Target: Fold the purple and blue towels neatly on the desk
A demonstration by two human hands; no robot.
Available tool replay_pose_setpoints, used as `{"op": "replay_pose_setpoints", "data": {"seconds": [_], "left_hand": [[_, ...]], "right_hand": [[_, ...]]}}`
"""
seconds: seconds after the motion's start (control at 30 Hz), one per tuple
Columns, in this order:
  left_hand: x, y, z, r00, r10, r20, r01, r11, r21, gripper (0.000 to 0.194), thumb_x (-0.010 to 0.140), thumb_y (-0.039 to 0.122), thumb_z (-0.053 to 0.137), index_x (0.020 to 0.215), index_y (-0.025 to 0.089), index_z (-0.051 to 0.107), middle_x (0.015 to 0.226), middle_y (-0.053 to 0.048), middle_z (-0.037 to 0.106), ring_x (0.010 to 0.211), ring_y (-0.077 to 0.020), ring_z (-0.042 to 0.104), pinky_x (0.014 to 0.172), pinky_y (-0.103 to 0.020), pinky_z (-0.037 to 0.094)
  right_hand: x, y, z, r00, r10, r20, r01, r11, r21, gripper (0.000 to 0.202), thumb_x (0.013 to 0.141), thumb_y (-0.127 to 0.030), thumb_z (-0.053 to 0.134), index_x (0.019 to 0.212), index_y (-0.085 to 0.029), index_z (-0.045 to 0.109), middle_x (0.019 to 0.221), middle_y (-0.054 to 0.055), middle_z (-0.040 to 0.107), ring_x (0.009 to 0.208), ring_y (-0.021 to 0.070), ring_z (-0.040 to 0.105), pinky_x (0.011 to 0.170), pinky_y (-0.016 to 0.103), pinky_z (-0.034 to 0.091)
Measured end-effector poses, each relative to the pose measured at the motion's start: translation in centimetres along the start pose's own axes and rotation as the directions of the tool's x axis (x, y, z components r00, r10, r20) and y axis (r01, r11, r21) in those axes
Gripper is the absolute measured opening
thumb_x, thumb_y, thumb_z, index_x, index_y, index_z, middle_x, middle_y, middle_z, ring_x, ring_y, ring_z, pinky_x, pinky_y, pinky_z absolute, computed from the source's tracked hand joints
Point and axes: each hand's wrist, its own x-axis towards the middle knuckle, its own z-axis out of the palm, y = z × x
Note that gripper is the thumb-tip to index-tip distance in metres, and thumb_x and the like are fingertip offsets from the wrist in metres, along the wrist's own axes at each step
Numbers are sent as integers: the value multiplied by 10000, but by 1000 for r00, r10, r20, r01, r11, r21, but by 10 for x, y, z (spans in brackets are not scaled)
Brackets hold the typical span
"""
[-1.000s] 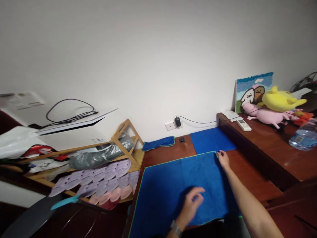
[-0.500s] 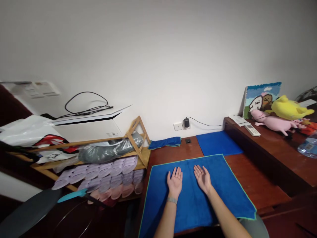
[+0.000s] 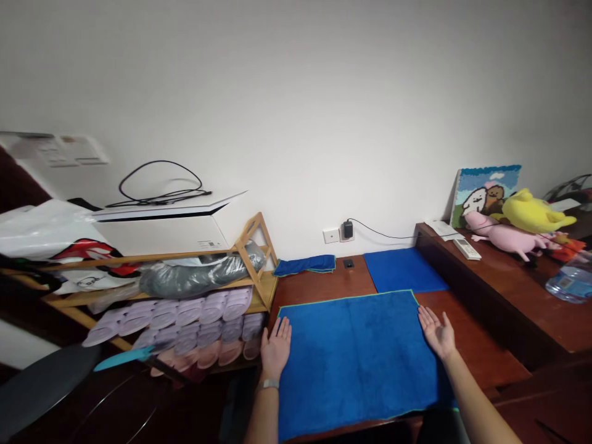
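Observation:
A blue cloth with green edging (image 3: 356, 357) lies spread flat on the brown desk (image 3: 324, 288). At its left edge is my left hand (image 3: 276, 348), palm up, fingers stretched out, holding nothing. My right hand (image 3: 437, 333), also palm up with fingers apart and nothing in it, is by the cloth's right edge. Behind the spread cloth lie a folded blue cloth (image 3: 305, 265) at the left and a flat blue piece (image 3: 404, 270) at the right.
At the left, a wooden rack (image 3: 266, 290) holds purple and pink slippers (image 3: 203, 308) and a white box (image 3: 161, 237). On the raised right surface are a remote (image 3: 467, 249), plush toys (image 3: 531, 213) and a plastic bottle (image 3: 571, 280). A black plug (image 3: 348, 229) sits in the wall socket.
My hands have moved apart, the left one to the cloth's left edge and the right one to its right edge. Both stay open, and the view has shifted slightly.

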Motion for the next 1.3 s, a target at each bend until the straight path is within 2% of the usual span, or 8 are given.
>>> {"op": "replay_pose_setpoints", "data": {"seconds": [0.2,0.33,0.43,0.53,0.63,0.73,1.1,1.3], "left_hand": [[-11,0,20,997,39,-60,-34,997,70,501,989,377,478,1455,214,565,1527,-174,568,1444,-258,506,1100,-440,519],[-22,-17,52,994,83,-66,-72,986,153,446,981,270,460,1405,245,595,1536,-133,565,1434,-213,518,1141,-409,480],[-45,-58,76,999,10,46,-17,987,162,408,958,270,509,1331,212,663,1477,-159,617,1406,-244,550,1164,-444,457],[-76,-114,84,952,-184,246,164,981,100,437,961,377,523,1316,177,681,1506,-180,587,1411,-275,545,1164,-456,460],[-99,-159,74,932,-302,200,306,952,11,479,965,434,502,1310,154,681,1543,-190,546,1438,-259,512,1142,-389,484],[-104,-178,61,934,-343,98,348,937,-36,493,971,448,494,1345,172,658,1552,-177,537,1435,-253,513,1122,-366,505],[-92,-170,57,932,-361,35,362,932,-17,574,984,424,529,1480,136,534,1516,-213,563,1377,-270,575,1085,-376,540],[-66,-77,-6,969,-237,77,242,968,-71,632,996,415,502,1577,182,418,1589,-206,484,1415,-282,530,1136,-442,495]], "right_hand": [[2,-4,10,998,34,-54,-34,999,3,350,959,-460,420,1072,-211,638,1401,171,625,1372,212,572,1110,388,502],[-13,4,47,997,73,-36,-72,997,15,343,972,-445,449,1080,-197,661,1394,135,647,1335,197,601,1053,348,550],[-47,40,83,974,114,198,-138,984,109,378,956,-451,541,1183,-183,681,1408,124,656,1355,205,587,1064,331,543],[-87,94,106,889,205,409,-297,938,177,442,949,-467,581,1275,-180,666,1413,133,660,1386,227,562,1084,375,536],[-113,141,107,866,318,387,-409,894,181,431,961,-446,564,1285,-177,660,1335,135,708,1363,219,585,1067,373,550],[-118,164,95,872,372,318,-442,878,185,387,979,-416,540,1274,-192,655,1263,114,741,1312,201,628,1048,358,567],[-112,161,87,867,384,318,-461,861,215,401,998,-448,514,1261,-174,641,1285,131,728,1297,205,638,1051,370,559],[-78,87,23,957,220,188,-257,946,197,437,939,-495,515,1195,-174,663,1388,174,657,1379,239,567,1144,443,470]]}}
